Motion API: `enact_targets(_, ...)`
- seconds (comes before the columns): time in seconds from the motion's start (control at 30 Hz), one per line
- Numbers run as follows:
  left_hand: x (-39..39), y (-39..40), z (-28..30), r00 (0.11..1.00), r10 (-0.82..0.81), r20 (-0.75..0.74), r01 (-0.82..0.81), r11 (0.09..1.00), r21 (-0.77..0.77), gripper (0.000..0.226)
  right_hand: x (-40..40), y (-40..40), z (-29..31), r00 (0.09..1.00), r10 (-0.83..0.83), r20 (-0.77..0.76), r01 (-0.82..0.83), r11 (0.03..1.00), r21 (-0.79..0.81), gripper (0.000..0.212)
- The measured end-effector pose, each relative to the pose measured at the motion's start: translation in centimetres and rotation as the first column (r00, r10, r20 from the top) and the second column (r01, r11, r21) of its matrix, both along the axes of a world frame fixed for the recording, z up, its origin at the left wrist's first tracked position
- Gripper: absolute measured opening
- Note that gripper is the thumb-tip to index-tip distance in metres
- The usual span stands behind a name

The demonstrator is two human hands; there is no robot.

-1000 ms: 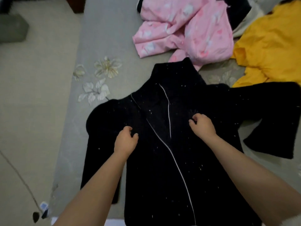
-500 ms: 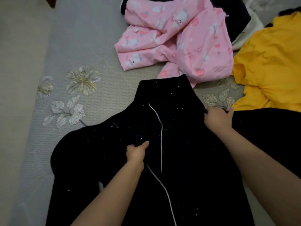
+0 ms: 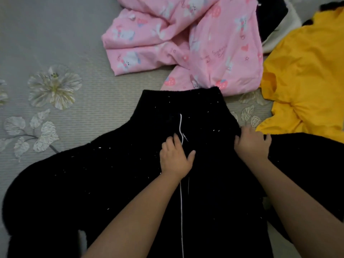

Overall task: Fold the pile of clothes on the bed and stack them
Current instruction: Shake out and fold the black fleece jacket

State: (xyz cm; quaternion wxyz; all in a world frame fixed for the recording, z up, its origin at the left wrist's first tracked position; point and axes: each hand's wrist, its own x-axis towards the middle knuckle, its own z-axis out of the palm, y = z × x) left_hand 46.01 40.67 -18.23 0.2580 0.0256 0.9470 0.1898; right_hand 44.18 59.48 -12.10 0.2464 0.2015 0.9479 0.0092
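A black zip-front jacket (image 3: 115, 183) lies spread face up on the bed, its high collar pointing away from me and a white zipper line running down the middle. My left hand (image 3: 176, 159) presses on the chest just beside the zipper, thumb spread out. At the jacket's right shoulder beside the collar, my right hand (image 3: 252, 146) grips the fabric with curled fingers. The right sleeve runs off the frame's right edge.
A crumpled pink printed garment (image 3: 186, 40) lies just beyond the collar. A yellow garment (image 3: 305, 77) sits at the right, with dark and white clothes (image 3: 275, 21) behind it. The grey bedspread (image 3: 55, 43) has flower embroidery at the left.
My view has moved closer to the collar. The left hand slid up along the zipper and flattened on the chest. The right hand stays at the right shoulder.
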Motion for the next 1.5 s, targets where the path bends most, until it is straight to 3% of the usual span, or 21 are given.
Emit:
enact_targets(0.1,0.0,0.1,-0.2,0.995,-0.002,0.104,-0.004,0.998,0.059,0.085,0.8,-0.2,-0.8,0.998,0.033,-0.045,-0.031,0.999,0.041,0.032)
enact_targets(0.23,-0.1,-1.7,1.4,0.949,0.038,0.314,-0.156,0.920,0.359,0.067,1.7,-2.1,-0.8,0.978,0.010,-0.210,-0.014,1.000,-0.016,0.049)
enact_targets(0.33,1.7,-6.1,3.6,0.982,0.147,0.117,-0.187,0.841,0.508,0.043,3.2,-5.4,-0.5,0.922,0.143,-0.359,-0.189,0.977,-0.099,0.054)
enact_targets(0.43,5.5,-12.1,4.8,0.925,0.358,-0.131,-0.273,0.861,0.428,0.034,5.9,-11.0,-0.4,0.874,0.249,-0.416,-0.379,0.887,-0.265,0.048)
enact_targets(0.5,8.7,-16.3,5.0,0.835,0.520,-0.178,-0.441,0.827,0.349,0.028,7.9,-14.9,-0.7,0.866,0.325,-0.381,-0.458,0.821,-0.341,0.046)
enact_targets(0.57,12.2,-19.6,5.5,0.651,0.746,-0.139,-0.690,0.658,0.301,0.024,9.7,-18.3,-1.2,0.871,0.375,-0.316,-0.484,0.763,-0.428,0.047)
enact_targets(0.63,15.3,-21.7,5.6,0.399,0.913,-0.082,-0.878,0.406,0.251,0.025,11.2,-21.1,-1.9,0.870,0.422,-0.254,-0.493,0.732,-0.470,0.049)
enact_targets(0.7,17.9,-23.2,5.3,0.149,0.989,-0.019,-0.967,0.150,0.207,0.027,12.6,-23.3,-2.7,0.857,0.474,-0.201,-0.509,0.720,-0.472,0.051)
enact_targets(0.8,20.6,-24.9,4.7,-0.316,0.922,0.223,-0.932,-0.346,0.110,0.050,14.8,-25.3,-3.6,0.831,0.549,-0.085,-0.525,0.726,-0.444,0.054)
enact_targets(0.83,21.5,-25.2,4.5,-0.409,0.864,0.293,-0.892,-0.446,0.069,0.061,15.4,-25.7,-3.8,0.820,0.571,-0.044,-0.534,0.734,-0.418,0.055)
enact_targets(0.87,22.3,-25.5,4.5,-0.429,0.845,0.320,-0.883,-0.466,0.047,0.070,16.0,-25.9,-4.0,0.811,0.585,-0.010,-0.541,0.744,-0.392,0.057)
enact_targets(0.9,22.9,-25.7,4.5,-0.380,0.874,0.304,-0.912,-0.409,0.034,0.079,16.4,-26.0,-4.0,0.806,0.591,0.011,-0.546,0.752,-0.369,0.058)
enact_targets(0.93,23.4,-25.9,4.4,-0.274,0.924,0.268,-0.957,-0.288,0.014,0.087,16.6,-26.1,-3.9,0.801,0.598,0.028,-0.553,0.757,-0.348,0.059)
enact_targets(1.0,24.4,-26.1,4.2,0.052,0.980,0.190,-0.994,0.070,-0.085,0.101,16.8,-26.4,-3.4,0.783,0.618,0.063,-0.574,0.759,-0.307,0.060)
enact_targets(1.07,25.5,-26.0,4.2,0.384,0.908,0.168,-0.889,0.413,-0.197,0.107,17.1,-27.0,-2.8,0.766,0.636,0.094,-0.594,0.756,-0.274,0.061)
enact_targets(1.1,26.2,-25.7,4.0,0.516,0.840,0.167,-0.808,0.542,-0.232,0.107,17.2,-27.5,-2.5,0.759,0.644,0.097,-0.605,0.752,-0.263,0.060)
enact_targets(1.17,27.6,-25.6,3.8,0.658,0.737,0.156,-0.691,0.673,-0.265,0.092,17.4,-28.6,-1.8,0.749,0.655,0.096,-0.614,0.741,-0.271,0.060)
enact_targets(1.27,28.8,-27.6,3.9,0.605,0.779,0.167,-0.769,0.626,-0.134,0.055,17.6,-30.7,-0.9,0.755,0.652,0.063,-0.606,0.732,-0.312,0.060)
enact_targets(1.37,30.1,-30.7,4.3,0.551,0.826,0.117,-0.830,0.557,-0.031,0.044,17.4,-33.0,0.0,0.737,0.659,-0.151,-0.666,0.671,-0.326,0.062)
enact_targets(1.43,31.4,-32.5,4.9,0.434,0.895,0.101,-0.900,0.426,0.089,0.043,16.7,-35.0,0.3,0.677,0.696,-0.241,-0.730,0.593,-0.340,0.066)
enact_targets(1.5,32.2,-34.4,5.9,0.225,0.963,0.145,-0.951,0.185,0.249,0.041,15.7,-37.2,0.2,0.628,0.762,-0.159,-0.751,0.540,-0.380,0.069)
